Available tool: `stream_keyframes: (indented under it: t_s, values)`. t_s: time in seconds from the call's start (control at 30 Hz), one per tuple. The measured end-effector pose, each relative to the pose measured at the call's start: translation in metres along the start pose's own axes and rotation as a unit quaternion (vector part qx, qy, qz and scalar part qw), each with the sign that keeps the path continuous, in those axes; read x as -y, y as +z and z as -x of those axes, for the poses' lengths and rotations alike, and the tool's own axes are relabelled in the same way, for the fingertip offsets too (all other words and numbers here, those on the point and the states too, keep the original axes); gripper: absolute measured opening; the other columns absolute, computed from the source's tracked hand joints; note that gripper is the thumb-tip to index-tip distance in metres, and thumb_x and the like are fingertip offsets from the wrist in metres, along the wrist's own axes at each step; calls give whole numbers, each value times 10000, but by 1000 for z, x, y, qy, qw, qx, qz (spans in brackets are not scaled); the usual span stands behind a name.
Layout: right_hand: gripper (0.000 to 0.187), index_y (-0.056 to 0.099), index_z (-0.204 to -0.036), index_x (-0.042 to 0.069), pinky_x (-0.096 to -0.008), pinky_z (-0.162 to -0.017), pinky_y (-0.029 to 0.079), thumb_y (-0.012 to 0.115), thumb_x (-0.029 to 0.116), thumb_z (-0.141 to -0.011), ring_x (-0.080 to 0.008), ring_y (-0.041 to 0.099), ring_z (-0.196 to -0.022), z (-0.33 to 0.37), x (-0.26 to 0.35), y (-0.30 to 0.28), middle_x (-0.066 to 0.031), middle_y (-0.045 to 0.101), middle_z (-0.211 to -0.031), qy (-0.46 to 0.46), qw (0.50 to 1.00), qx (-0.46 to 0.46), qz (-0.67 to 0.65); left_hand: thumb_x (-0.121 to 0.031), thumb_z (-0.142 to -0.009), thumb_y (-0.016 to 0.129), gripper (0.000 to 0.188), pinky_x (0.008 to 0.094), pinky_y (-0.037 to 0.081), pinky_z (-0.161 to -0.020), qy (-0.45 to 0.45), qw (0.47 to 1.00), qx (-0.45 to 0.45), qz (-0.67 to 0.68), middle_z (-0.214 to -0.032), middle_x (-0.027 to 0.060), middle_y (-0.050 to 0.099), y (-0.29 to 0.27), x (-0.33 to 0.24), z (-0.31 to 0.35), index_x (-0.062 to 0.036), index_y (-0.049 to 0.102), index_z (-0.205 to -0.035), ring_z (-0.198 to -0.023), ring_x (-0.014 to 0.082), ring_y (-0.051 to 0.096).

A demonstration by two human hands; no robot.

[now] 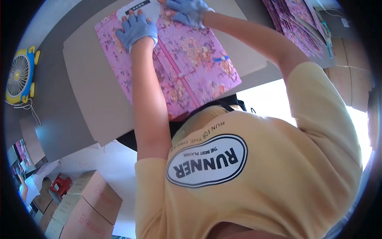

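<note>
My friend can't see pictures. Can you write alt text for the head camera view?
Two hands in blue gloves, left hand and right hand, press a white oval label onto a pink flowery paper sheet on a grey table. A yellow fan sits left; cardboard boxes stand below.

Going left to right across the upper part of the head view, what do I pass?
Yellow and blue fan → grey cardboard sheet → left hand in a blue glove, pressing on the pink floral sheet → right hand, also gloved → stack of pink floral sheets → brown cartons.
</note>
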State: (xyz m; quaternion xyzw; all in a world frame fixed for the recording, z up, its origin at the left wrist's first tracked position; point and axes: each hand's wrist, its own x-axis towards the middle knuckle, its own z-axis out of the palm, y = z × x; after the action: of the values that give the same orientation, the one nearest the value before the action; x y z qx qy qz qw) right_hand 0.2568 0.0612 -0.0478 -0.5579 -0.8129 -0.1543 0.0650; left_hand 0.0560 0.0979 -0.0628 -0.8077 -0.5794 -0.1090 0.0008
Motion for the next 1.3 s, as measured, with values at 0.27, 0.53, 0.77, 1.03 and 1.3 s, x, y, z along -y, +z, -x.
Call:
stream_keyframes:
  t_s: [0.27, 0.53, 0.77, 1.03, 1.3]
  values:
    - [582, 360, -1443, 221, -440, -1153, 211, 325, 535, -954, -287, 287, -1392, 141, 92, -87, -72, 344, -1494, -26, 996, 90, 2, -397, -930, 411, 540, 509, 222, -1113, -13, 999, 11, 33, -1513, 113, 304, -14, 3, 2, -157, 394, -1413, -1402, 257, 263]
    - [657, 358, -1446, 203, -479, -1171, 136, 333, 597, -921, -300, 238, -1416, 162, 94, -93, -76, 325, -1506, -27, 988, 135, -66, -349, -932, 375, 535, 516, 199, -1118, -19, 999, 24, 27, -1510, 90, 318, -34, -3, 15, -159, 369, -1432, -1393, 241, 280]
    - [652, 289, -1471, 180, -484, -1158, 171, 341, 557, -941, -288, 204, -1428, 44, 21, -37, -93, 281, -1525, -9, 995, 82, -58, -505, -941, 350, 602, 550, 173, -1084, 5, 1000, -16, -11, -1538, 56, 272, -10, -4, 13, -151, 371, -1428, -1410, 272, 234]
    - [624, 317, -1443, 93, -517, -1133, 198, 363, 472, -950, -325, 302, -1371, -120, -70, 28, -151, 354, -1464, 96, 995, 0, 20, -492, -924, 413, 593, 588, 210, -1074, 1, 1000, 5, -5, -1536, 61, 272, -18, -2, 13, -189, 362, -1430, -1408, 293, 246]
    - [594, 363, -1421, 105, -482, -1143, 187, 366, 468, -951, -282, 343, -1348, -150, -80, 21, -130, 413, -1426, 147, 989, -21, 12, -497, -933, 369, 603, 579, 192, -1079, -14, 999, 37, -13, -1550, 64, 237, -23, -2, 8, -190, 330, -1449, -1421, 280, 220]
